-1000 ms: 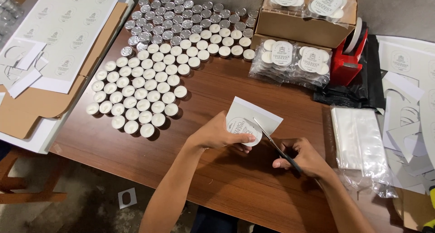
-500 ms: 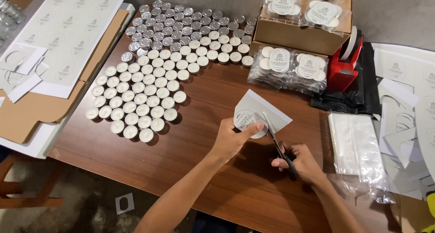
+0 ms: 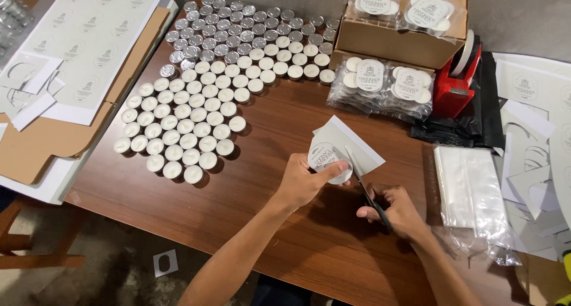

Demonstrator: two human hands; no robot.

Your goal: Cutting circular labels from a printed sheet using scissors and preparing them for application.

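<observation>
The left hand [image 3: 303, 181] pinches a white label sheet [image 3: 351, 144] between thumb and fingers, holding it just above the wooden table [image 3: 262, 223], near the middle of its near half; a round printed label [image 3: 327, 158] shows on the sheet right beside the thumb. The right hand [image 3: 398, 211] is closed around the dark handles of a pair of scissors [image 3: 364, 190]; the blades slant up and to the left, their tips meeting the sheet at the edge of the round label — whether the blades are parted I cannot tell.

Toward the table's far left corner stands a broad cluster of tealight candles [image 3: 190, 127], white wax facing up in the nearer rows; farther back more silver cups [image 3: 238, 20] reach the far edge. At the far right corner sits an open cardboard box [image 3: 392, 44] holding bagged candle packs; more clear packs [image 3: 386, 86] lie on the table just in front of it. A red tape dispenser [image 3: 455, 83] stands beside the box, toward the right edge; a stack of clear plastic bags [image 3: 470, 187] lies along the right edge, near the right hand. Off the left edge, a large sheet of printed labels [image 3: 83, 38] rests on flattened cardboard [image 3: 53, 139] — paper offcuts lie beside it.
</observation>
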